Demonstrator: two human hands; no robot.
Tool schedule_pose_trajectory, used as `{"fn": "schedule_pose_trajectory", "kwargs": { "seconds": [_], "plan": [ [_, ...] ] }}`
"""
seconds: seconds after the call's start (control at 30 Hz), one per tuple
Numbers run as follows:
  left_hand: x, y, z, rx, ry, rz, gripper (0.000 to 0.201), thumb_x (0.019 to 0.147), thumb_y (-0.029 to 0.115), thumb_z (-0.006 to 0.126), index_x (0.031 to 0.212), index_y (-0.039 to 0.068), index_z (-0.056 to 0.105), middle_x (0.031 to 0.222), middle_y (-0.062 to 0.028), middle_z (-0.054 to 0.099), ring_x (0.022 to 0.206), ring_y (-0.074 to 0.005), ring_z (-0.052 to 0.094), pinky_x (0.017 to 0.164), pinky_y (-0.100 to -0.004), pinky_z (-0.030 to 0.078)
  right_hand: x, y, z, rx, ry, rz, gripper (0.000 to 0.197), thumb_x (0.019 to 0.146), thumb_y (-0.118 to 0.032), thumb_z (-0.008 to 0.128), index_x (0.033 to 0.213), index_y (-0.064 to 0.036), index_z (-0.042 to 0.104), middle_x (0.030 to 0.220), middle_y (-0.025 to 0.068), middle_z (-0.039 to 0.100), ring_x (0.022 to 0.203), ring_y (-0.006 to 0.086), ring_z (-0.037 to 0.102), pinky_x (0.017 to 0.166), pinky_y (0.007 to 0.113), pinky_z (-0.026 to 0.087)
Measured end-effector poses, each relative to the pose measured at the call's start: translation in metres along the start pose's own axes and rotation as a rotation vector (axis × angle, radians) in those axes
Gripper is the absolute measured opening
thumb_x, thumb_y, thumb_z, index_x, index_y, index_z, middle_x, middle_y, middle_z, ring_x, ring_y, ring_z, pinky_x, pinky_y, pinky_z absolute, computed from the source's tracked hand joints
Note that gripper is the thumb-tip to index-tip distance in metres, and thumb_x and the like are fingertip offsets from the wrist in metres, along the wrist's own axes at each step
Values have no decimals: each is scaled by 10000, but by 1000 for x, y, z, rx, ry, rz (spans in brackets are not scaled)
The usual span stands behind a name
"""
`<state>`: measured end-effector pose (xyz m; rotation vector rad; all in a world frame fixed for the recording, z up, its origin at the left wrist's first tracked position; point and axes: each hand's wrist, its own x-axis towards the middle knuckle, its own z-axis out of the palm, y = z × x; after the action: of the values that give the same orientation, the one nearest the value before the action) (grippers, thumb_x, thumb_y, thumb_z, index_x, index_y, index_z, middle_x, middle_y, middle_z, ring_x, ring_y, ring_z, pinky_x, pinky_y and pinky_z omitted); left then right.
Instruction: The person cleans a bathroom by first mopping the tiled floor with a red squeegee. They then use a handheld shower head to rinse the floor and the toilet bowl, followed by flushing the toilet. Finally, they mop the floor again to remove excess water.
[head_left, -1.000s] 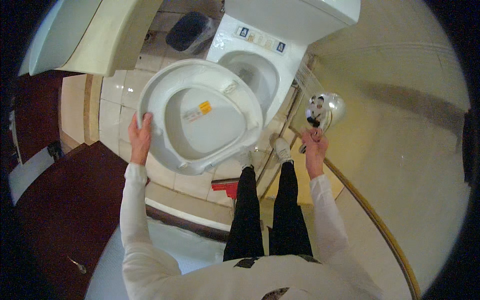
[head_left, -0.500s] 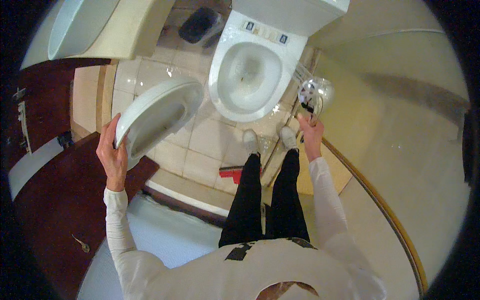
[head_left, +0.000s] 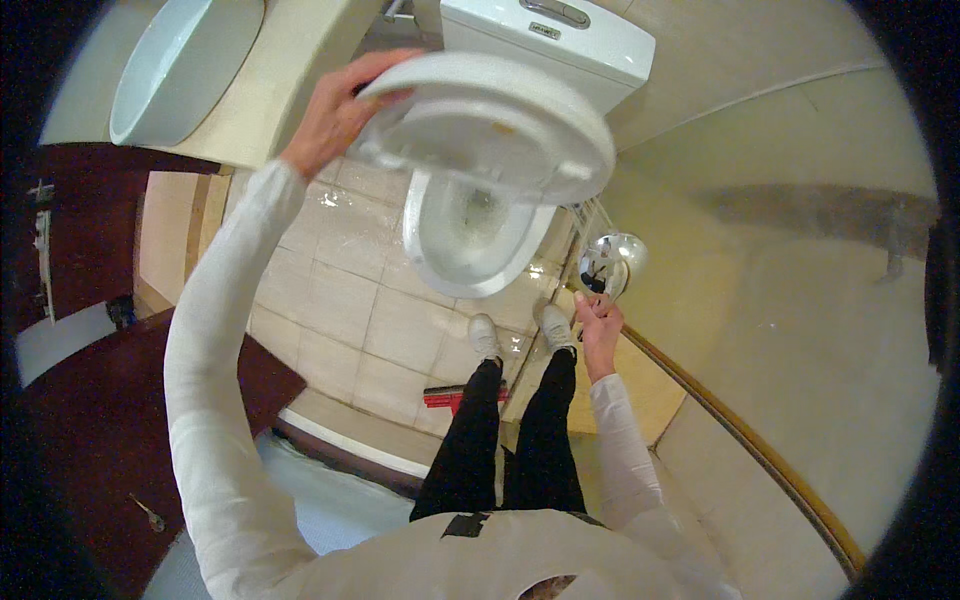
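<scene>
My left hand (head_left: pixel 335 110) grips one edge of a detached white toilet seat (head_left: pixel 500 115), which is tilted above the toilet. Beneath it the toilet bowl (head_left: pixel 428 245) shows its front rim and part of its inside, while the seat covers the back part. The white tank (head_left: pixel 590 55) stands behind. In my right hand (head_left: pixel 600 335) is a shiny chrome shower head (head_left: pixel 618 262), held by its handle to the right of the bowl. Thin pale streaks, seemingly water, run from the head toward the toilet's side.
Wet tiles (head_left: pixel 345 300) surround the toilet. A red squeegee (head_left: pixel 450 396) lies on the floor by my legs. At the upper left a washbasin (head_left: pixel 185 75) sits on a pale counter (head_left: pixel 265 95). A long yellowish edge (head_left: pixel 750 430) curves along the right, and a dark red door (head_left: pixel 90 410) is at left.
My left hand has carried the toilet seat up and right, from beside the toilet to over it. My right hand with the shower head is a little lower in view; the view has shifted.
</scene>
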<state>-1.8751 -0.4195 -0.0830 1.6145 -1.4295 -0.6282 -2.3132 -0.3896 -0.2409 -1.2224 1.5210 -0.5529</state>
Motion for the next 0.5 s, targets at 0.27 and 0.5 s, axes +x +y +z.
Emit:
{"fn": "schedule_pose_trajectory", "kwargs": {
  "seconds": [0.27, 0.5],
  "plan": [
    [93, -66, 17, -204, 22, 7, 313, 882, 97, 573, 1185, 19, 577, 1119, -82, 620, 1024, -172, 565, 883, -295, 446, -5, -2, 8, 5, 22, -16, 399, 830, -134, 685, 629, -109, 340, 665, -25, 453, 628, 74, 400, 588, 239, 353],
    [100, -83, 22, 96, 224, -97, 328, 859, 203, 604, 1152, 53, 598, 975, -111, 634, 897, -214, 585, 804, -330, 460, -1, -1, 9, 12, 23, -11, 421, 795, -178, 712, 580, -122, 354, 624, -44, 410, 606, 95, 368, 563, 274, 317]
  ]
}}
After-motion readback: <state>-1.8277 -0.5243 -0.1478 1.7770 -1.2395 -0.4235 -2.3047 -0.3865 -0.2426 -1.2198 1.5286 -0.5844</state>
